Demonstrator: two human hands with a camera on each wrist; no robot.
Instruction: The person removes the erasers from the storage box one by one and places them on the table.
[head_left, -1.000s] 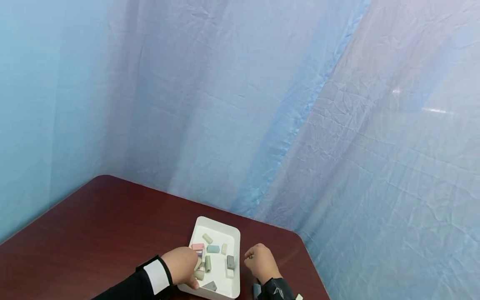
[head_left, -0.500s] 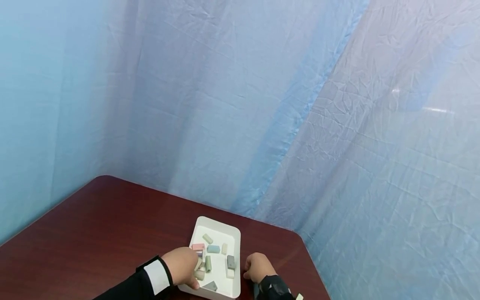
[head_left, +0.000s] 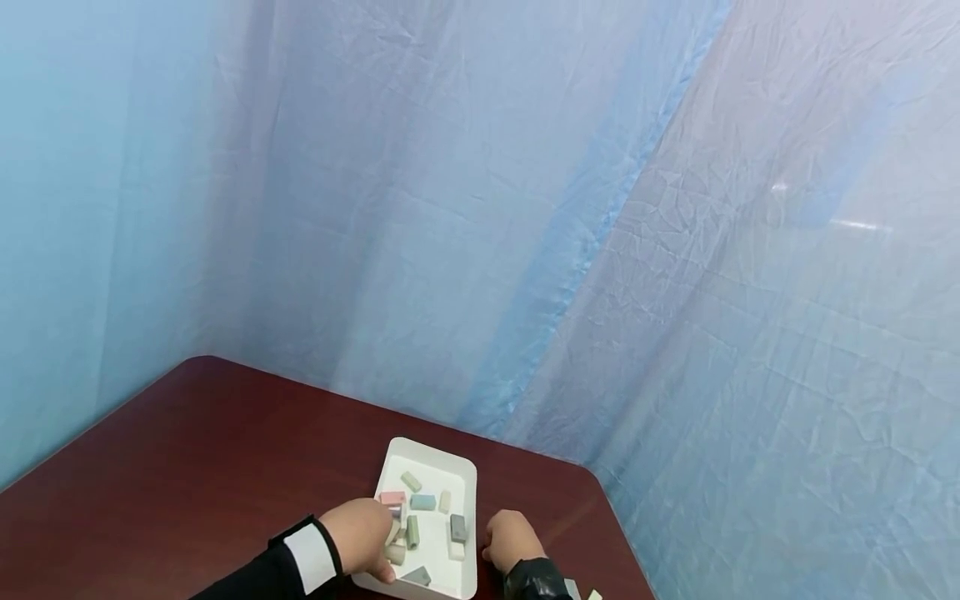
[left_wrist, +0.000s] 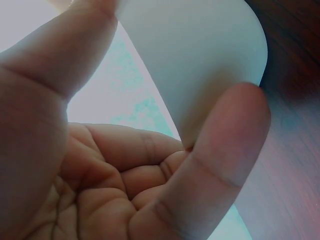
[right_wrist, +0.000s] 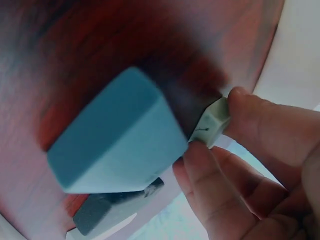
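The right hand (head_left: 512, 543) pinches a small pale green block (right_wrist: 212, 122) between its thumb and fingertips, the grip narrow. In the right wrist view the block slants from the fingers up toward the thumb; a dark mark shows on one face, but the digits cover part of it, so I cannot tell its full long axis. Just beyond the fingertips lies a larger blue block (right_wrist: 120, 140) on the table (head_left: 225, 467) — its long edges slant the same way, up to the right — and whether the two touch is unclear. A dark grey block (right_wrist: 110, 215) sits past the blue one.

On the right hand's left, just beside it, is a white tray (head_left: 438, 457). The left hand (head_left: 360, 537) holds the tray's near left corner, thumb by the rim, other fingers curled. Nearest its fingers inside the tray are a beige block (head_left: 394, 553) and a green block (head_left: 412, 532), the latter pointing away from the person. A pink block (head_left: 392, 497) lies crosswise farther out.
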